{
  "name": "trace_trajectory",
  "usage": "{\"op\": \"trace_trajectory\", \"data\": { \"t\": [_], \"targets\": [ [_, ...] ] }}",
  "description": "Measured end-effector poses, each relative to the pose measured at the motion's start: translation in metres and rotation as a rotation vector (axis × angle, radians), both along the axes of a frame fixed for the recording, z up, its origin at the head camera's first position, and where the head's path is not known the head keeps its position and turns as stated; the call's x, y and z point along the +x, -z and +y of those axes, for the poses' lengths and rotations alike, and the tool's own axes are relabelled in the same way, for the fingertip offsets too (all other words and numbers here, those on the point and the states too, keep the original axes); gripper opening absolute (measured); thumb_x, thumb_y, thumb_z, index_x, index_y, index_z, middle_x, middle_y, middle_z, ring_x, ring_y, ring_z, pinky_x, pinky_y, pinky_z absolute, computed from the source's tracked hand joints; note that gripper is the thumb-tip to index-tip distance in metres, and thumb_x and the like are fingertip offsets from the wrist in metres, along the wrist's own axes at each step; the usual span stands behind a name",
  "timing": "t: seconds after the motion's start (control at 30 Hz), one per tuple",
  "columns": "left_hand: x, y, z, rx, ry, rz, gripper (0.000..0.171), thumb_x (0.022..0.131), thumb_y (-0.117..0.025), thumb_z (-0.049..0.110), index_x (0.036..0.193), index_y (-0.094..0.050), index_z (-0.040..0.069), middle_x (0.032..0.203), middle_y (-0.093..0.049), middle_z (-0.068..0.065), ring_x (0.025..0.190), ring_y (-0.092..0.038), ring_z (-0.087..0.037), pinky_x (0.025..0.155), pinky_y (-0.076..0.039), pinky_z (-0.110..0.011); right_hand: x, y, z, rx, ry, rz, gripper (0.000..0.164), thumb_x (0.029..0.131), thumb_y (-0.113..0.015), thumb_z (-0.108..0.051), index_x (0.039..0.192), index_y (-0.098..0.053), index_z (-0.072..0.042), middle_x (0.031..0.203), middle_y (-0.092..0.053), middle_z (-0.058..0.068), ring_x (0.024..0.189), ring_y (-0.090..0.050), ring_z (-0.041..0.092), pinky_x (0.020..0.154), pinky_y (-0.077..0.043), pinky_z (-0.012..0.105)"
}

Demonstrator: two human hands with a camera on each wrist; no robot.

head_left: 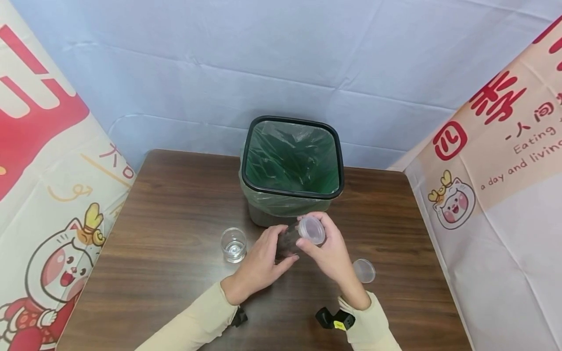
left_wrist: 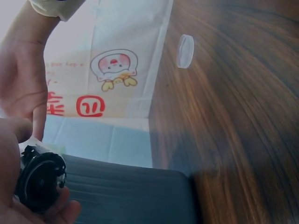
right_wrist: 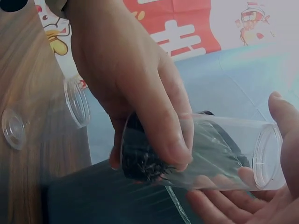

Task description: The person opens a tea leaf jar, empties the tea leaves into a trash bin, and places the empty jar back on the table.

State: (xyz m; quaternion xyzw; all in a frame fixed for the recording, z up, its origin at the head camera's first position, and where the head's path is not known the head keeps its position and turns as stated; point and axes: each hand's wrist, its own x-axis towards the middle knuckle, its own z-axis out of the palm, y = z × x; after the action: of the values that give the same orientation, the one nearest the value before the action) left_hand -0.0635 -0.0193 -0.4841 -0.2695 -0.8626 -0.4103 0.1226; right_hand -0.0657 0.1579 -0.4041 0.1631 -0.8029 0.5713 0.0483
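Note:
A clear plastic jar [head_left: 289, 240] lies tilted between both hands, its round mouth end toward the right. Dark, shredded-looking stuff [right_wrist: 145, 161] sits packed in the bottom end. My left hand [head_left: 260, 261] grips that bottom end, thumb on one side and fingers on the other. Around the mouth end, the right hand [head_left: 327, 248] holds the jar with its thumb in front and its fingers behind and beneath. In the left wrist view the jar's dark base [left_wrist: 42, 179] faces the camera. Right of the right wrist, a clear round lid [head_left: 364, 271] lies on the table.
A bin [head_left: 291, 195] with a black rim and greenish liner stands just beyond the hands. Another clear container [head_left: 233, 245] stands upright left of the left hand. The wooden table [head_left: 184, 204] has printed cloths at both sides and a pale cloth behind.

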Motion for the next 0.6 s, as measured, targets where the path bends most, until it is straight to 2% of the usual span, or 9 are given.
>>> {"op": "trace_trajectory", "data": {
  "t": [0.13,0.23,0.37,0.5,0.6],
  "targets": [
    [0.0,0.001,0.0,0.006,-0.002,-0.012,0.062,0.089,-0.057,0.045,0.133,-0.038,0.005,0.123,-0.05,-0.007,0.112,-0.048,-0.014,0.096,-0.044,-0.033,-0.001,0.014,0.001,-0.078,0.015,-0.023,0.058,0.073,-0.073,0.006,0.124,-0.046,0.002,0.121,-0.059,0.021,0.109,-0.055,0.017,0.092,-0.045,0.032],
    [-0.001,0.0,0.0,0.015,-0.006,0.002,0.063,0.089,-0.058,0.044,0.133,-0.038,0.004,0.123,-0.05,-0.009,0.112,-0.049,-0.017,0.096,-0.044,-0.034,0.0,0.018,-0.002,-0.223,-0.004,-0.02,0.065,0.075,-0.072,0.004,0.13,-0.038,0.006,0.123,-0.056,0.024,0.112,-0.054,0.016,0.093,-0.044,0.027],
    [-0.002,0.0,-0.001,0.013,-0.015,0.016,0.064,0.089,-0.06,0.043,0.133,-0.038,0.002,0.123,-0.05,-0.011,0.113,-0.049,-0.02,0.097,-0.043,-0.035,0.002,0.021,-0.007,-0.386,-0.026,-0.001,0.07,0.078,-0.073,-0.003,0.132,-0.031,0.011,0.124,-0.054,0.017,0.113,-0.053,0.017,0.094,-0.044,0.025],
    [-0.002,0.0,-0.001,0.004,-0.025,0.014,0.064,0.089,-0.059,0.045,0.133,-0.039,0.002,0.123,-0.05,-0.011,0.113,-0.049,-0.019,0.097,-0.043,-0.035,0.005,0.025,-0.011,-0.463,-0.013,0.008,0.071,0.079,-0.074,-0.01,0.13,-0.03,0.011,0.124,-0.054,0.008,0.112,-0.052,0.017,0.093,-0.045,0.025],
    [-0.002,0.0,-0.001,0.0,-0.028,0.008,0.063,0.089,-0.058,0.045,0.133,-0.039,0.003,0.123,-0.05,-0.01,0.113,-0.049,-0.017,0.097,-0.043,-0.034,0.007,0.027,-0.013,-0.495,0.007,0.014,0.07,0.079,-0.075,-0.013,0.129,-0.032,0.01,0.123,-0.056,0.007,0.111,-0.053,0.018,0.093,-0.045,0.026]
  ]
}}
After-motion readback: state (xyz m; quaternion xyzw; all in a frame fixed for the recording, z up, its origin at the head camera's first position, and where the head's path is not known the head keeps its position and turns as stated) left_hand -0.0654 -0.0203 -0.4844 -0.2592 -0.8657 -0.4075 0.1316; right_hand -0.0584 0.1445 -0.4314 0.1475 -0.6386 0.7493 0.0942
